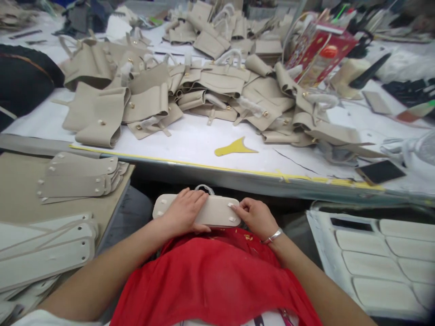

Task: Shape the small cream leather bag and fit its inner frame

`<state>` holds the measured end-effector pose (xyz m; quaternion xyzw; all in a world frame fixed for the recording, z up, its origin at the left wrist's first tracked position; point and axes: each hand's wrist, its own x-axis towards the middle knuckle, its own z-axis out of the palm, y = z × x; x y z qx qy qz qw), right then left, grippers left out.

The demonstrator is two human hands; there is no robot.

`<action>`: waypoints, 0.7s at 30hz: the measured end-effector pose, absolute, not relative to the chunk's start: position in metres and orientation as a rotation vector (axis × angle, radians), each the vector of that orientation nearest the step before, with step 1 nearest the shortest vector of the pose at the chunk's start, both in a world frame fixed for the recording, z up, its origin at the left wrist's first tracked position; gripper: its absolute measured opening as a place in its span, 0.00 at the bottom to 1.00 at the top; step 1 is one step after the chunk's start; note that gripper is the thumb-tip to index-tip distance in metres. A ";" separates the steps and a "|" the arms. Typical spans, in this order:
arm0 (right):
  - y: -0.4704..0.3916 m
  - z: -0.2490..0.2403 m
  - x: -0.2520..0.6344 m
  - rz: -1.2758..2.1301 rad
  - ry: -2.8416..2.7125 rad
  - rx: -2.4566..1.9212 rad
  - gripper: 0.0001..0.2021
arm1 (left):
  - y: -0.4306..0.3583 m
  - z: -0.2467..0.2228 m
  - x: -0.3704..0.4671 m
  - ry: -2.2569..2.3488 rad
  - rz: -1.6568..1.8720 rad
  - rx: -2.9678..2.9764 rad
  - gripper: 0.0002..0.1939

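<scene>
On my lap lies a beige handbag [219, 209] with its flat, rounded base turned up. Small white-covered feet sit near both ends of the base, and a plastic-wrapped handle [205, 189] shows behind it. My left hand [186, 209] is closed over the base left of its middle, fingers across the top and thumb at the near edge. At the right end, the curled fingers of my right hand [254, 214] pinch at the corner, touching the upper white foot [231, 205]. Exactly what those fingertips grip is partly hidden.
Beige bag pieces [210, 86] are heaped across the white table [190, 140]. A yellow cutout [234, 147] and a phone [380, 172] lie nearer its edge. Stacked panels [73, 176] are at left; a tray [317, 235] of pale rounded pieces [360, 242] stands at right.
</scene>
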<state>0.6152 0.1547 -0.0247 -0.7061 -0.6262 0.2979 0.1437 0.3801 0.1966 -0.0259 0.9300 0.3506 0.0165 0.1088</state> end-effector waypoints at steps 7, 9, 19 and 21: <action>0.154 -0.026 0.619 0.951 -1.757 -2.022 0.16 | 0.196 -0.041 0.417 0.943 0.196 2.665 0.43; 0.153 -0.026 0.622 1.024 -1.723 -2.007 0.16 | 0.197 -0.042 0.414 0.928 0.193 2.663 0.42; 0.154 -0.030 0.629 1.099 -1.663 -1.996 0.16 | 0.198 -0.041 0.433 0.929 0.102 2.711 0.44; 0.154 -0.028 0.629 1.075 -1.682 -2.007 0.16 | 0.198 -0.041 0.442 0.902 0.114 2.722 0.43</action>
